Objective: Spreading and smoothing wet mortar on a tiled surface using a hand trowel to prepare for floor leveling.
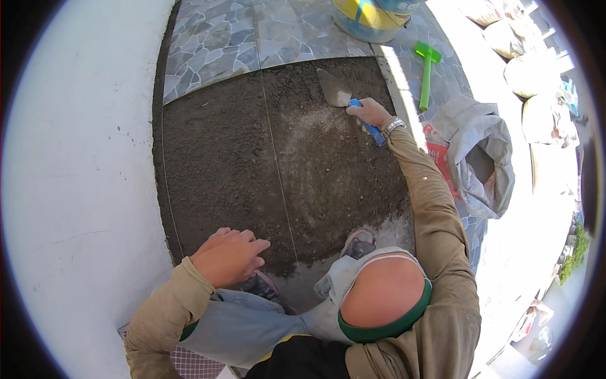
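Observation:
My right hand (372, 112) is wrapped round the blue handle of a trowel (332, 88). The trowel's pointed metal blade lies against the dark mortar bed (221, 145) near its far right corner, with a pale patch of mix at its base. My left hand (232, 256) hangs over the near left part of the bed, fingers loosely bent and apart, with nothing visible in them. A thin string (275, 151) runs lengthwise above the bed, to the right of my left hand.
Grey stone-patterned tiles (214, 50) border the bed's far side. A blue-yellow bucket (372, 22) and a green mallet (427, 69) stand and lie on tiles at far right. An opened sack (467, 151) sits beside my right forearm. A white wall (82, 177) rises at left.

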Action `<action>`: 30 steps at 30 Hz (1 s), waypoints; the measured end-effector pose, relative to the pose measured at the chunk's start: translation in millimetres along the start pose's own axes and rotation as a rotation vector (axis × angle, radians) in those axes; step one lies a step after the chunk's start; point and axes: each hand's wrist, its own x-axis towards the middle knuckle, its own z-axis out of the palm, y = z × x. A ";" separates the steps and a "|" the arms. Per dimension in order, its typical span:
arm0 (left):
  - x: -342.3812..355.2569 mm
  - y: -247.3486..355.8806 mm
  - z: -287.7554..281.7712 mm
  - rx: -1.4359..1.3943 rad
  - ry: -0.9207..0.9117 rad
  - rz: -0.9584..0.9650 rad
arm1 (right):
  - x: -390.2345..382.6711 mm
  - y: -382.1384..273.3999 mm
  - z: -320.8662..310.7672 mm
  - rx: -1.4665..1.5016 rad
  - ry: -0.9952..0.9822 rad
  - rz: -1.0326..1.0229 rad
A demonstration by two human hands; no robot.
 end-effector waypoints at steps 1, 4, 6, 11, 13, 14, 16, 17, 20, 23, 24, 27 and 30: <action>-2.9 0.8 -2.6 -0.011 0.013 0.007 | 3.1 9.0 -16.0 0.024 0.044 0.071; -6.1 4.1 -10.9 -0.034 0.070 0.019 | -0.6 22.9 -36.8 0.022 0.204 0.154; -3.9 7.3 -15.1 -0.041 0.101 0.054 | -9.3 25.1 -32.9 0.048 0.180 0.127; -13.7 23.3 -21.2 0.026 0.121 0.076 | -16.4 32.3 -20.8 0.140 0.064 0.067; -30.8 31.8 -22.2 0.083 0.158 0.065 | -5.9 31.8 -36.6 0.070 0.277 0.175; -39.7 36.2 -22.3 0.012 0.221 0.081 | -9.6 36.1 -42.9 0.076 0.255 0.174; -41.2 37.9 -20.6 -0.081 0.282 0.089 | -13.3 34.4 -49.8 -0.326 0.742 -0.068; -39.8 38.2 -17.6 -0.127 0.300 0.090 | -19.8 31.8 -48.9 -0.271 0.855 -0.217; -43.3 40.7 -9.2 -0.107 0.240 0.047 | -53.8 14.0 -42.6 0.103 0.788 -0.244; -49.7 63.0 -12.2 -0.087 0.164 0.134 | -68.8 -5.0 -5.0 0.113 0.558 -0.057; -49.8 73.4 -15.6 -0.149 0.193 0.245 | -74.7 -6.5 0.7 -0.017 0.424 0.020; -58.7 93.4 -24.3 -0.245 0.099 0.301 | -111.9 -2.5 17.9 0.439 0.051 0.251; -68.7 113.7 -14.3 -0.403 0.018 0.324 | -177.1 14.3 29.7 0.755 -0.031 0.391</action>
